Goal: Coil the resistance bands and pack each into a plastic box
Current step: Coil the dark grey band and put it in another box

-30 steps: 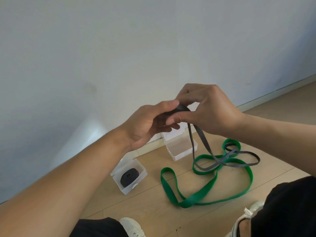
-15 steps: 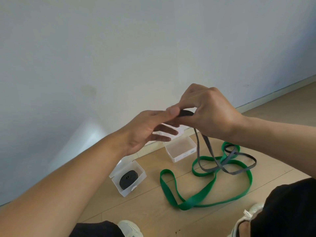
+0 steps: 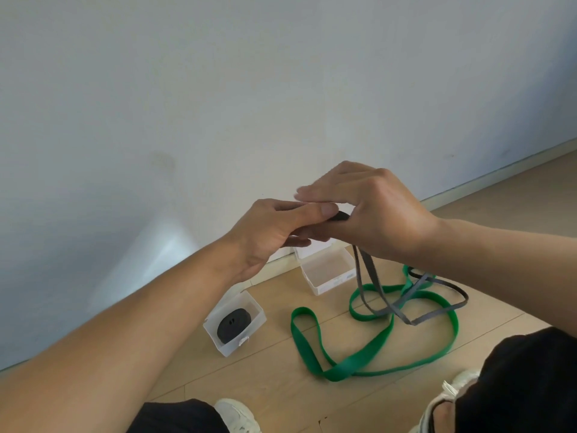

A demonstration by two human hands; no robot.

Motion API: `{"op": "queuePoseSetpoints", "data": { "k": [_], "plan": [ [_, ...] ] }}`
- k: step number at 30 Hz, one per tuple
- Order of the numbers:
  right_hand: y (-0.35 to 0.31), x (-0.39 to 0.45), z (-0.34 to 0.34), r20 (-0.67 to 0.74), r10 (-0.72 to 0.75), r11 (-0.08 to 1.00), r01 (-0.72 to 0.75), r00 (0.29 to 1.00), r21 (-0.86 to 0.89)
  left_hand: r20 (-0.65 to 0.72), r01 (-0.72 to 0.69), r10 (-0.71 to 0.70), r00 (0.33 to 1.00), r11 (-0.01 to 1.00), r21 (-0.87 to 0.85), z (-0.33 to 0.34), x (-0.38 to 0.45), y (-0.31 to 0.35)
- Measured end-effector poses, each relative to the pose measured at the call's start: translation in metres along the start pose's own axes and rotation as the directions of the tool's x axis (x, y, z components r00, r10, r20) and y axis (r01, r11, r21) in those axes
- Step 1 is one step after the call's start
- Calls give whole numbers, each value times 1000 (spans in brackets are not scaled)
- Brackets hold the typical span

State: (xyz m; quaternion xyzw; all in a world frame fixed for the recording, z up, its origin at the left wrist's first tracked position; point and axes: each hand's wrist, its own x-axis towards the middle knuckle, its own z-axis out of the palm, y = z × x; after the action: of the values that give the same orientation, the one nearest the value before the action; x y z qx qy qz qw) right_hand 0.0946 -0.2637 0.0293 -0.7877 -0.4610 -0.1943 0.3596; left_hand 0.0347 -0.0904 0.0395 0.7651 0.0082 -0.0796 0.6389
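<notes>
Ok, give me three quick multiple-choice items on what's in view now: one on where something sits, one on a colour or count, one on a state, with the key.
1. Where does the green band lie?
A. In a box
B. Loose on the floor
C. Over a shoe

2. How many plastic boxes are in view?
A. One
B. Two
C. Four

3. What state is the grey band in?
A. Partly coiled, rest trailing
B. Fully packed
C. Untouched on the floor

Key:
1 B: it sprawls uncoiled on the floor.
2 B: the left box holds a coiled black band; the right box stands open with nothing seen inside.
3 A: the left hand and right hand hold its coiled end, while its tail hangs down and crosses the green band.
</notes>
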Motion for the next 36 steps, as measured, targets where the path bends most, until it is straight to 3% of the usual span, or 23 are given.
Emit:
{"op": "queuePoseSetpoints", "data": {
  "k": [3, 10, 14, 18, 27, 33, 36],
  "plan": [
    [-5, -1, 2, 42, 63, 997, -65, 997, 36, 11, 13, -12, 1000, 997, -73, 3, 3, -4],
    [-12, 11, 3, -19, 61, 993, -63, 998, -102, 0, 8, -8, 1000, 982, -187, 0, 5, -1],
    [-14, 11, -1, 40, 146, 988, -147, 988, 38, -21, 4, -9, 1000, 980, -199, -7, 3, -1],
    [-10, 8, -6, 106, 216, 975, -219, 971, 20, -13, 39, -42, 999, 981, -189, -5, 0, 0],
    [-22, 10, -5, -3, 287, 957, -287, 958, -34, -25, 43, -51, 998, 967, -252, 6, 0, 4],
    [-18, 3, -1, -47, 280, 933, -261, 959, 246, -3, 22, -24, 1000, 963, -268, 5, -1, 4],
    [-17, 3, 2, -70, 214, 957, -195, 974, 212, 12, 26, -23, 1000, 952, -304, 4, 0, 4]
  ]
}}
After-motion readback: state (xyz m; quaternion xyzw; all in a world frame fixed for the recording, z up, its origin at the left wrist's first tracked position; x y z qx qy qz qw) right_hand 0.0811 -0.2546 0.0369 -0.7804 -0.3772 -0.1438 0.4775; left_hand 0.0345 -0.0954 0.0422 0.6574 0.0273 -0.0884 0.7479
